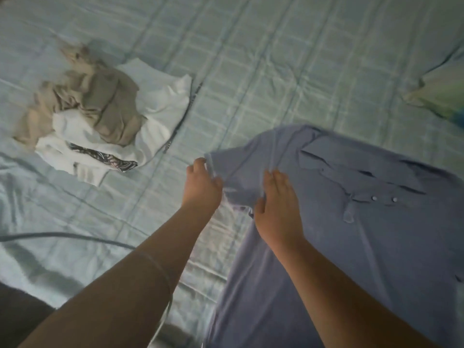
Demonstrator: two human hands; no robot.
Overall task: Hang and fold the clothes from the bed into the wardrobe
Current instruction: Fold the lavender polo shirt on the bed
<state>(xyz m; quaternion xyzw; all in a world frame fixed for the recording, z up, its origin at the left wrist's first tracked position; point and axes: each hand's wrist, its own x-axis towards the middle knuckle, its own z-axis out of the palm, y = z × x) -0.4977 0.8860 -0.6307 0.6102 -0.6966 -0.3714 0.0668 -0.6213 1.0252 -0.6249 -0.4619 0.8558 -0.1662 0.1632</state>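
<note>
Shirt [351, 222]: blue, flat on bed [276, 59], near right. Left hand [200, 187] pinches sleeve; right hand [278, 212] open, pressing it. Pile [100, 114]: far left. Risk: sleeve slips, fold skews.

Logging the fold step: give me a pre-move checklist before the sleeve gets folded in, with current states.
1. Blue polo shirt lies front-up on the bed, collar and buttons showing: ok.
2. Left hand pinches the sleeve edge: ok.
3. Right hand rests on the shirt at the sleeve seam; whether it grips cloth: cannot tell.
4. Shirt body flat: not ok, wrinkles near the collar.
5. Pile of clothes lies apart from the shirt, out of the fold path: ok.
6. Shirt's lower hem: cannot tell, out of frame.
</note>
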